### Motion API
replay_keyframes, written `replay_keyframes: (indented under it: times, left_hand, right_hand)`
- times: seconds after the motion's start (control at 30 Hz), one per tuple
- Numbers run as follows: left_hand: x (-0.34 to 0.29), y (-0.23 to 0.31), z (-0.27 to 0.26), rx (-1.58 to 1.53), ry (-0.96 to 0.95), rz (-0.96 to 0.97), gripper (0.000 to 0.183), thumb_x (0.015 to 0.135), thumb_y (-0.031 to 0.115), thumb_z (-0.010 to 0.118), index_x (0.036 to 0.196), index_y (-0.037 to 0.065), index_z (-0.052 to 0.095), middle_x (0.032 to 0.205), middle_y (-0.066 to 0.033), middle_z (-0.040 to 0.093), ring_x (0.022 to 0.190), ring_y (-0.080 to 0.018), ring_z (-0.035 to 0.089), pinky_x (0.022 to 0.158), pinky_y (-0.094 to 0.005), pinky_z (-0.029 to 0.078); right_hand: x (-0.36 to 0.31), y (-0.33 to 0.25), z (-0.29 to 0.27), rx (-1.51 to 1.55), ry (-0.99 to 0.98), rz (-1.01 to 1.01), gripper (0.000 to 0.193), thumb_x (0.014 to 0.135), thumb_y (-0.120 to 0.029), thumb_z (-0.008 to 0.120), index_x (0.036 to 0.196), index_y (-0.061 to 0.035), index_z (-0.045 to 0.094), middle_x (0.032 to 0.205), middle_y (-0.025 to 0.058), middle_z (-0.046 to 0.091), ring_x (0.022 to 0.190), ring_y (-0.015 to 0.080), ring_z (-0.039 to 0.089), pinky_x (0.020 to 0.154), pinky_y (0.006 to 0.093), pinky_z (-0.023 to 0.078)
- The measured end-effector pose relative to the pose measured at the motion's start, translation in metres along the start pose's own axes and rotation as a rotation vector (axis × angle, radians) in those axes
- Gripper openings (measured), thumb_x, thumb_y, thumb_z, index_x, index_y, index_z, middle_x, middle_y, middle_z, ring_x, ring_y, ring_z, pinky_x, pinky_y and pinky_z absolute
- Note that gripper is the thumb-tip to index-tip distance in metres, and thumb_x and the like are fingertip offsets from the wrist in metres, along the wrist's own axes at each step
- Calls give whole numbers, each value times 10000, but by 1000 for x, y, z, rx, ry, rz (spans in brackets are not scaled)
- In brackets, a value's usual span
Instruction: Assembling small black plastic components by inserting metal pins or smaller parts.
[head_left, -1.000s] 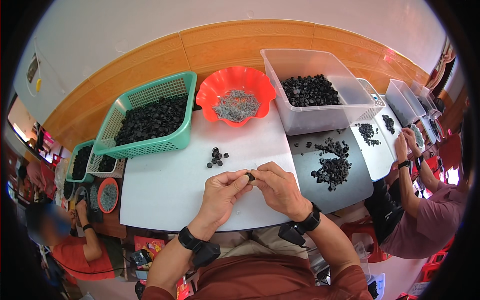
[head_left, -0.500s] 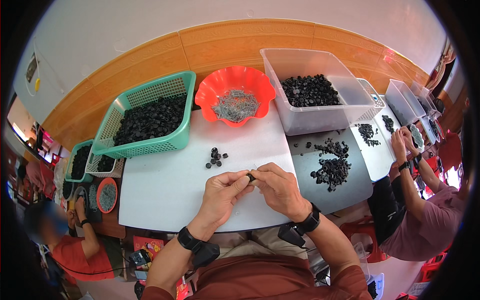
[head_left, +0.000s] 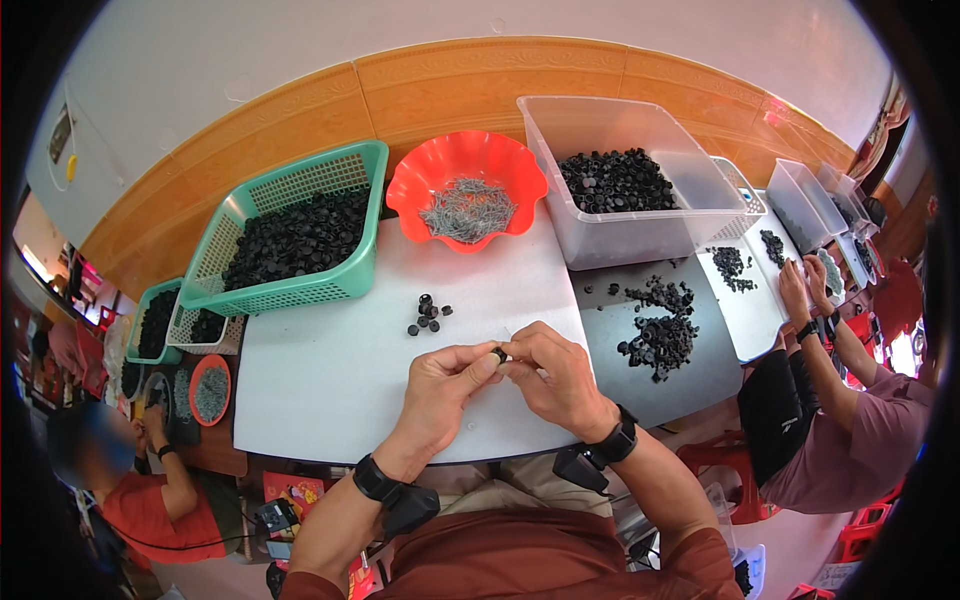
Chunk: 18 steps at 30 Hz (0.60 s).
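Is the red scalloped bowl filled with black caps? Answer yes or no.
No, the red scalloped bowl holds a heap of thin grey metal pins, while the black caps sit in the green basket beside it.

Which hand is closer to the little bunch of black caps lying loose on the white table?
Left. The left hand sits just below the small bunch of black caps, slightly to its right. The right hand is farther off to the right, beyond the left hand's fingertips.
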<state>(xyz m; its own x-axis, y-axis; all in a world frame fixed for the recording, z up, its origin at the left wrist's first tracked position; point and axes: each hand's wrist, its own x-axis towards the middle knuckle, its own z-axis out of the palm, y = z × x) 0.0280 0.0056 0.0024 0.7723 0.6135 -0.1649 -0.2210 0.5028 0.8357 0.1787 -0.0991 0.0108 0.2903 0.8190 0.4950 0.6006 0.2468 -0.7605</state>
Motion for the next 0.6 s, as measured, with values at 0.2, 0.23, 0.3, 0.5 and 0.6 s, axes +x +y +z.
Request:
replay_keyframes:
  times: [0.2, 0.23, 0.3, 0.5, 0.6]
  left_hand:
    - [0, -4, 1, 47, -6, 61, 253, 944, 80, 719, 1157, -56, 703, 1062, -111, 729, 920, -136, 673, 856, -276, 567]
    - [0, -5, -1, 61, -19, 64, 225, 952, 61, 700, 1151, -44, 702, 1074, -107, 724, 938, -144, 677, 861, -286, 574]
    - [0, -7, -4, 74, -29, 71, 201, 960, 42, 682, 1146, -32, 701, 1086, -103, 718, 955, -151, 682, 866, -296, 581]
    - [-2, -5, -1, 1, -21, 109, 214, 944, 69, 718, 1123, -47, 702, 1000, -97, 729, 874, -129, 684, 836, -268, 568]
    - [-2, -4, -1, -8, -16, 113, 180, 943, 61, 717, 1092, -37, 693, 979, -100, 727, 868, -131, 688, 827, -265, 571]
  right_hand:
    - [1, 4, 0, 32, -7, 1, 188, 851, -4, 745, 1006, -41, 644, 927, 100, 645, 695, 244, 644, 613, 332, 520]
    - [1, 4, 0, 44, -9, 16, 197, 849, -10, 754, 1012, -42, 650, 930, 96, 645, 683, 224, 632, 606, 321, 514]
    - [1, 2, -1, 55, -14, 28, 205, 846, -16, 762, 1019, -42, 655, 933, 91, 645, 671, 203, 621, 598, 311, 507]
    - [2, 2, -1, 24, -31, 6, 349, 846, -52, 779, 1180, -60, 678, 974, 98, 650, 682, 209, 630, 616, 318, 521]
    - [2, 5, -1, -52, -34, -124, 367, 855, -69, 774, 1209, -63, 676, 998, 105, 650, 710, 242, 648, 637, 344, 536]
